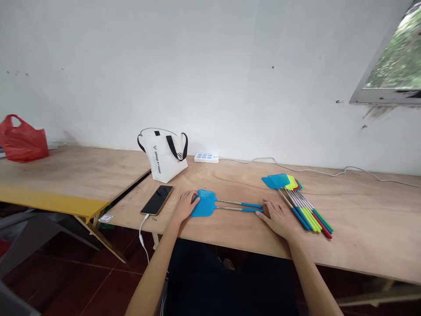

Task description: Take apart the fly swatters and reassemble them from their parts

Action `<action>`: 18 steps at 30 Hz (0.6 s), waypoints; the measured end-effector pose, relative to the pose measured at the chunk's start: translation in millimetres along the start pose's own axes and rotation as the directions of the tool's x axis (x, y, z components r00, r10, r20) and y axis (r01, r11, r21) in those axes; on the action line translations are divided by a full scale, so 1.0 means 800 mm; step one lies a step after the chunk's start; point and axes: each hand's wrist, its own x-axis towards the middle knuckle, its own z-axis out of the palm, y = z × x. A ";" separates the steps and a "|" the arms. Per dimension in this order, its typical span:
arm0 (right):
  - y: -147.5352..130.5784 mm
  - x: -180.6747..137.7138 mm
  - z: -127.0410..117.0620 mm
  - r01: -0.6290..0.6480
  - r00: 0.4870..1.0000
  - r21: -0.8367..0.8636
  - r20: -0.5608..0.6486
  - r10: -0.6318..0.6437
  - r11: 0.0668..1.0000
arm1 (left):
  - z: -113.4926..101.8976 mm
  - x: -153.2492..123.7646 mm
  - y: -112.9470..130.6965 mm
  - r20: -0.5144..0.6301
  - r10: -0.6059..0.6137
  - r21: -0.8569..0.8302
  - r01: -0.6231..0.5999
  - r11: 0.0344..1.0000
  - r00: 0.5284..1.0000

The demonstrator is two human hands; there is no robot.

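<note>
Two blue fly swatters lie side by side on the wooden table, heads to the left and handles to the right; their heads partly overlap. My left hand rests at the left edge of the heads, thumb and fingertips touching them, not gripping. At the other end, my right hand lies flat with fingers apart, the thumb at the tip of the nearer handle. Just right of it is a fanned pile of several fly swatters with blue, yellow-green, red and green handles, the blue head on top.
A phone on a white cable lies left of my left hand. Behind stand a white bag with black handles and a power strip, its cord along the wall. A red plastic bag sits on the neighbouring table, across a gap.
</note>
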 end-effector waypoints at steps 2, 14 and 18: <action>-0.003 0.000 -0.004 0.010 1.000 -0.012 -0.009 -0.011 1.000 | 0.000 0.000 0.000 0.007 0.000 0.008 0.000 1.000 1.000; -0.003 0.000 -0.004 0.028 0.999 -0.014 -0.026 -0.029 0.999 | -0.001 -0.001 0.001 0.015 0.003 0.022 -0.003 1.000 1.000; -0.002 0.000 -0.003 0.037 0.999 -0.024 -0.007 -0.037 0.999 | 0.001 0.000 -0.001 0.028 -0.011 0.048 0.010 0.999 1.000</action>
